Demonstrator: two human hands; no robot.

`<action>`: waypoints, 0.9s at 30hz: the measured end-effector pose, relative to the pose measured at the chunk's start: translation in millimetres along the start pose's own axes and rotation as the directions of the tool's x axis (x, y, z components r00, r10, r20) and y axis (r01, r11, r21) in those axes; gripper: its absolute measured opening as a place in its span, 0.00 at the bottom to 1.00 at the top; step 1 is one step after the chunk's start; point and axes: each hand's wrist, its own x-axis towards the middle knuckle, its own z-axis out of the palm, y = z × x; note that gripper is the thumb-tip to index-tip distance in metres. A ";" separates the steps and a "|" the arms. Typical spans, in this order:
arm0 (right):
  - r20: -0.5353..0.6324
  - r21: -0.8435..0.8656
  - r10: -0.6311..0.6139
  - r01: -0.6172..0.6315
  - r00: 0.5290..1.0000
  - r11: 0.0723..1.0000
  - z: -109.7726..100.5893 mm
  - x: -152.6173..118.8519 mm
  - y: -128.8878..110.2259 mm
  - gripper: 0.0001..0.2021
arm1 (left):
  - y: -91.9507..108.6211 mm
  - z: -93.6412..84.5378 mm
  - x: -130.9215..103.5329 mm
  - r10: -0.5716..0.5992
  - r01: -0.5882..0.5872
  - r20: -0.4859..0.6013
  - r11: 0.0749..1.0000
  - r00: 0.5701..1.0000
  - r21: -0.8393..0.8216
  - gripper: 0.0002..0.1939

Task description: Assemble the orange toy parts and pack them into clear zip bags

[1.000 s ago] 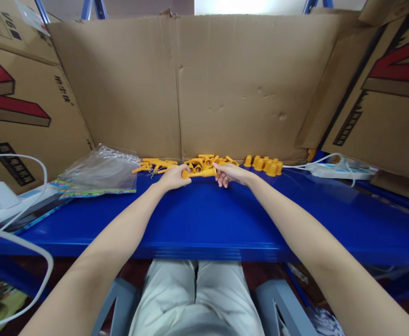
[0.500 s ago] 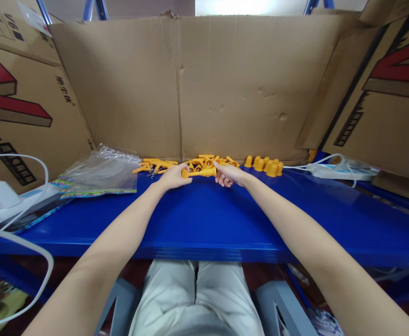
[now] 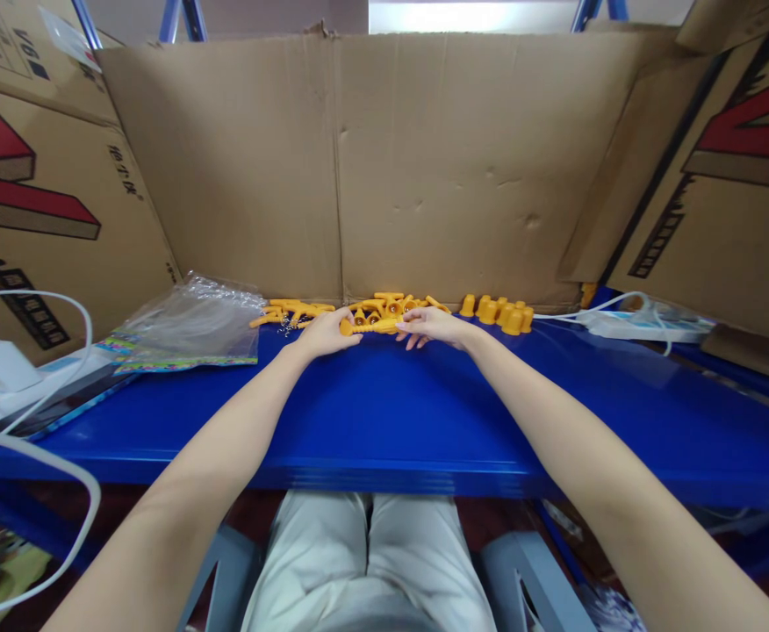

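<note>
**Together at one orange piece (image 3: pixel 379 326): left hand (image 3: pixel 327 335) and right hand (image 3: pixel 433 327)**

Largest of all, a creased cardboard sheet (image 3: pixel 463 158) stands upright beyond the fingertips, and a blue tabletop (image 3: pixel 391 412) spreads beneath and nearer than them. Cardboard boxes with red print flank them, one left box (image 3: pixel 118 237) well to the left of the fingers, one right box (image 3: pixel 720 254) well to the right. Clear plastic bags (image 3: pixel 187 325) lie left of the left fingers; farther out that way sits a white power strip (image 3: pixel 48 379), with another strip (image 3: pixel 648 326) far right of the right fingers. Just beyond both sets of fingers lies a heap of orange parts (image 3: pixel 389 298); more orange branching parts (image 3: pixel 302 310) lie left of the left fingers. Orange cups (image 3: pixel 512 319) cluster to the right of the right hand.

The orange piece lies roughly level between the hands. Left fingers and thumb grip its round end; right fingertips meet its other end, the remaining fingers slightly spread. Whether the right ones pinch or merely touch, I cannot tell. Smallest, shiny bits (image 3: pixel 287 328) lie left of the left fingers.
</note>
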 end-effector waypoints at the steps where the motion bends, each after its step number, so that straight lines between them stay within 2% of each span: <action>1: -0.001 0.000 0.001 -0.001 1.000 1.000 0.7 0.2 -0.4 0.11 | -0.4 0.1 0.1 0.005 -0.005 0.000 1.000 1.000 -0.002 0.17; 9: -0.006 0.069 0.051 -0.050 0.999 0.996 4.4 1.1 -0.7 0.20 | 1.3 0.0 -0.5 0.010 -0.010 -0.003 1.000 1.000 0.011 0.17; 16: 0.014 0.059 0.115 -0.116 0.993 0.992 9.1 7.9 5.7 0.26 | 2.1 -0.2 -0.3 0.024 -0.024 0.010 1.000 1.000 0.019 0.18; 25: -0.073 0.021 0.231 -0.230 0.970 0.973 15.1 2.6 -4.6 0.30 | 4.4 -0.9 -0.8 0.017 -0.017 0.015 1.000 1.000 0.005 0.18; 27: -0.058 0.018 0.251 -0.251 0.966 0.968 13.3 2.0 -5.5 0.33 | 5.3 -1.0 -1.0 0.016 -0.016 0.017 1.000 1.000 -0.016 0.18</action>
